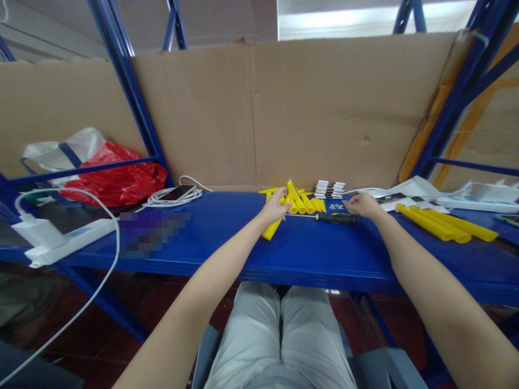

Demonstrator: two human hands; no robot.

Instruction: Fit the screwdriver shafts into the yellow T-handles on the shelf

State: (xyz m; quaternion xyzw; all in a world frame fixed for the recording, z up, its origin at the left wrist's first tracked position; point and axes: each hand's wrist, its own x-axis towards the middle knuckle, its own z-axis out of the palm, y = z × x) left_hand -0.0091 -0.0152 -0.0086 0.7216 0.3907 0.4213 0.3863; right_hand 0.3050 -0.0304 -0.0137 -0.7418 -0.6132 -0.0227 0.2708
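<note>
My left hand [274, 208] is closed around a yellow plastic tube [272, 229] whose lower end sticks out below the fingers. Right beside that hand lie several more yellow tubes [301, 203] and shorter yellow pieces [319, 205]. My right hand [363, 205] is pinched at the table's far side, near a small flat piece at its fingertips that is too small to name. Between the hands lies a screwdriver [335, 218] with a black and yellow handle, its shaft pointing left. Behind it sits a stack of white-and-black packets [329, 189].
Three long yellow tubes [441, 223] lie on the blue table [227, 237] at right, near a white power strip [478, 202]. At left are a phone [180, 192] on a coiled white cable, a red plastic bag [121, 175] and another power strip [77, 243]. Cardboard [324, 108] walls the back.
</note>
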